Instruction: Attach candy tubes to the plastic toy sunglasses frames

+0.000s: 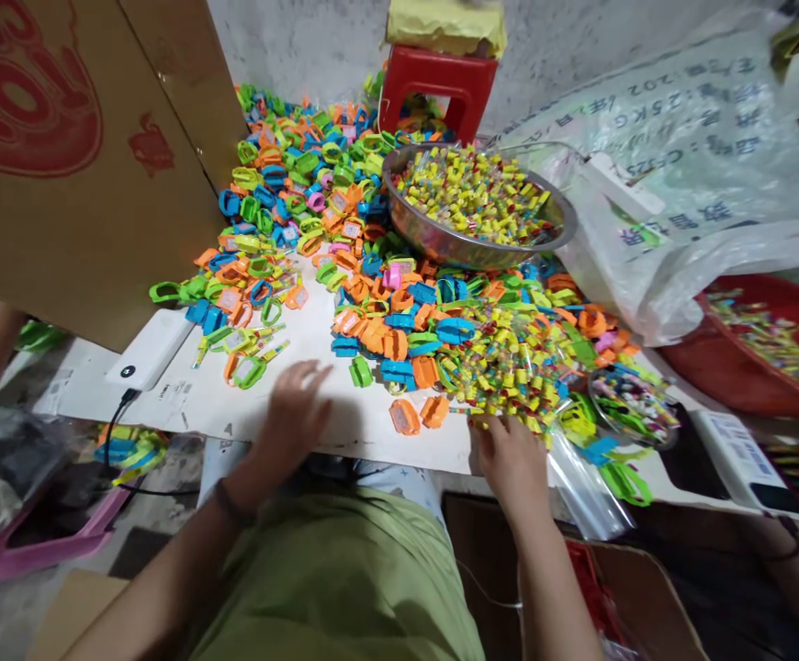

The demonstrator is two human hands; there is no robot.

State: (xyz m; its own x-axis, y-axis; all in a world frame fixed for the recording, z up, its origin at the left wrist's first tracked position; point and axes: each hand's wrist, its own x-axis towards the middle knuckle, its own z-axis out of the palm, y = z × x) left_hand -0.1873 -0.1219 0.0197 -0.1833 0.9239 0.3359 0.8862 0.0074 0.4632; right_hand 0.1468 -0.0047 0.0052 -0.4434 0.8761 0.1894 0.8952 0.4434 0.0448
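Observation:
My left hand (295, 413) hovers over the white table (220, 413), left of centre, its fingers apart and slightly blurred, with nothing in them. My right hand (510, 450) is at the near edge of a pile of small yellow candy-like pieces (510, 358); its fingertips touch the pile, and whether they hold a piece is hidden. Between the hands lie two orange toy watches (405, 416) and a green one (361, 371). A large heap of orange, blue and green toy watches (378, 321) spreads behind them. Several watches with yellow sticks (244, 367) lie beyond my left hand.
A steel bowl (441, 246) of yellow pieces stands behind the heap, near a red stool (406, 78). A cardboard box (96, 211) and white power bank (155, 349) are left. At right are a plastic bag (703, 165), red basin (709, 367) and phone (692, 454). Another person's arm shows far left.

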